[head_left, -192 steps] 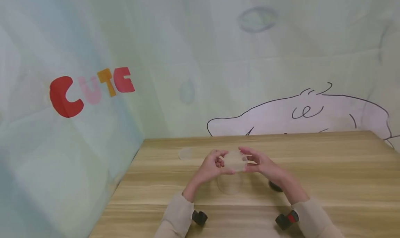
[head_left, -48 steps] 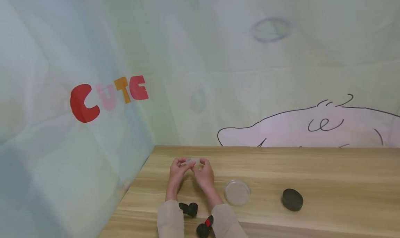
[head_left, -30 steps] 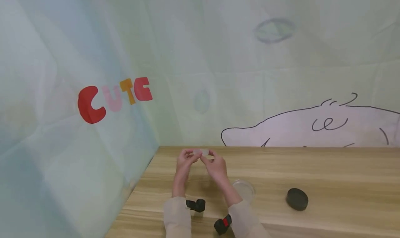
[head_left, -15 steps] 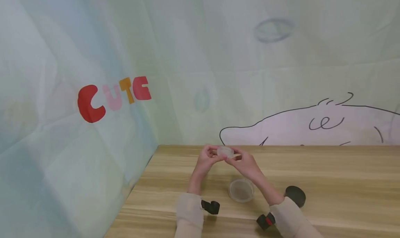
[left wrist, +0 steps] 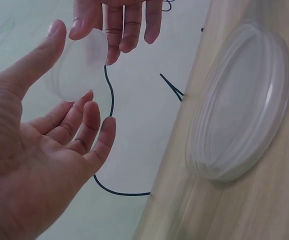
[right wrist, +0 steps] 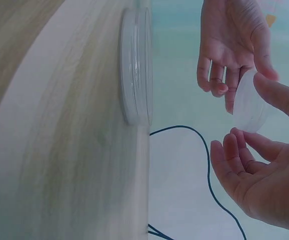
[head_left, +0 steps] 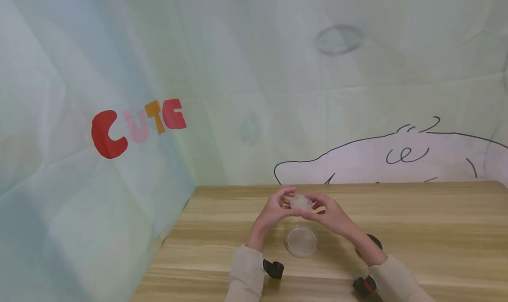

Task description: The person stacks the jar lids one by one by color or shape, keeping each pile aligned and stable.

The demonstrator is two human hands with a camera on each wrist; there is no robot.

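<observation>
My left hand [head_left: 274, 210] and right hand [head_left: 332, 214] together pinch a small, round, translucent dish [head_left: 300, 203] between thumbs and fingers, each from its own side. In the left wrist view the small dish [left wrist: 84, 65] stands tilted on edge, with both hands at its rim. The right wrist view also has this dish [right wrist: 248, 102] between the fingers. Below the hands, a larger clear petri dish [head_left: 301, 241] lies flat on the table, not touched. Its layered rim shows in the left wrist view; I cannot tell what lies inside.
A black round disc [head_left: 375, 240] lies on the wooden table [head_left: 436, 231], partly hidden by the right forearm. Black wrist cameras [head_left: 273, 269] hang below the sleeves. A printed cloth [head_left: 238, 72] stands behind the table and along its left side.
Both hands have moved right with the small dish, from the table's left side to above the petri dish. A clear disc seen at the back left 6.4 s ago is gone from there.
</observation>
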